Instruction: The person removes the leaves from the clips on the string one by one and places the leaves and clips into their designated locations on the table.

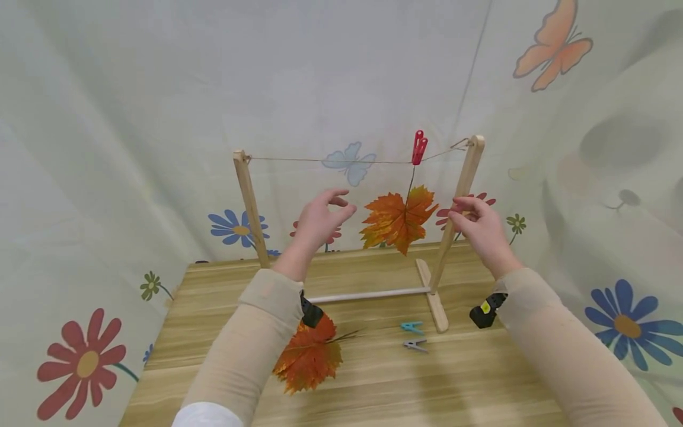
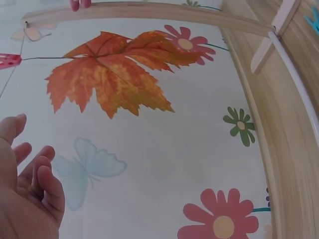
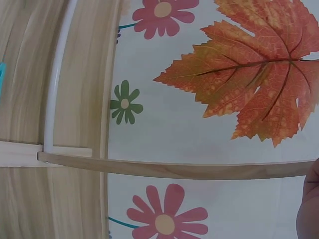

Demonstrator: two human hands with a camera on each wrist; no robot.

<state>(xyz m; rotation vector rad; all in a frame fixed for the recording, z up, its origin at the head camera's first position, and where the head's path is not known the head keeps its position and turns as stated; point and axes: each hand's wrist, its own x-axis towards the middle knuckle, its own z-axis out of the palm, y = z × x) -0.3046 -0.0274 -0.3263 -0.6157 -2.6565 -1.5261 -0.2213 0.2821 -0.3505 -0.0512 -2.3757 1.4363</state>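
Note:
My left hand point(image 1: 322, 219) is raised below the string, fingers loosely bent, holding nothing. To its right an orange maple leaf point(image 1: 401, 218) hangs by its stem from a red clothespin point(image 1: 418, 148), which is clipped on the string point(image 1: 299, 159). My right hand point(image 1: 482, 230) is at the right wooden post point(image 1: 467, 172), with thumb and fingertips overlapping it in the head view. Whether they touch the wood I cannot tell. In the right wrist view only a sliver of that hand point(image 3: 309, 204) shows beside the post.
A second maple leaf point(image 1: 309, 359) lies on the wooden table point(image 1: 373, 379), partly behind my left forearm. A blue clothespin point(image 1: 411, 327) and a grey one point(image 1: 415, 344) lie near the frame's right foot point(image 1: 439, 311). A white rod point(image 1: 373, 295) runs low between the posts.

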